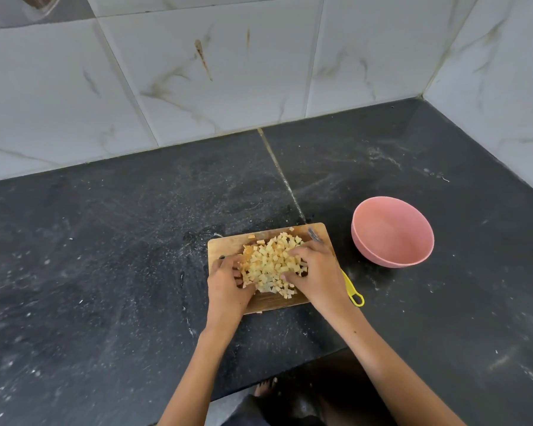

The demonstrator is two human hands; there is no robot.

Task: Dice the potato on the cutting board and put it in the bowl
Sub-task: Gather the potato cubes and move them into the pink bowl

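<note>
I'm reading the dicing as done: the potato point(270, 265) is lying as a heap of small pale cubes on the cutting board point(228, 242), lower centre of the frame, with no whole or half piece showing. A few stray cubes are sitting at the board's upper edge and near its lower right corner.

Both hands are working the heap. The left hand point(226, 285) is cupping its left side, fingers curled into the cubes. The right hand point(316, 273) is cupping the right side, fingers bent around the pile's edge. I'm judging this as gathering or scooping (a lift hasn't started as far as I can see; the cubes are all resting on the board).

The bowl point(393, 231) is sitting right of centre, near the board but apart from it, and I'm seeing nothing in it. So the whole transfer is left.

The knife point(353, 292) is lying along the board's right edge, mostly under the right wrist: yellow handle poking out lower right, blade tip showing near the board's upper right corner. Neither hand is holding it.

I'm expecting several scoops, or a board tilt over the bowl, and spill onto the dark counter point(105, 241) is the risk.
</note>
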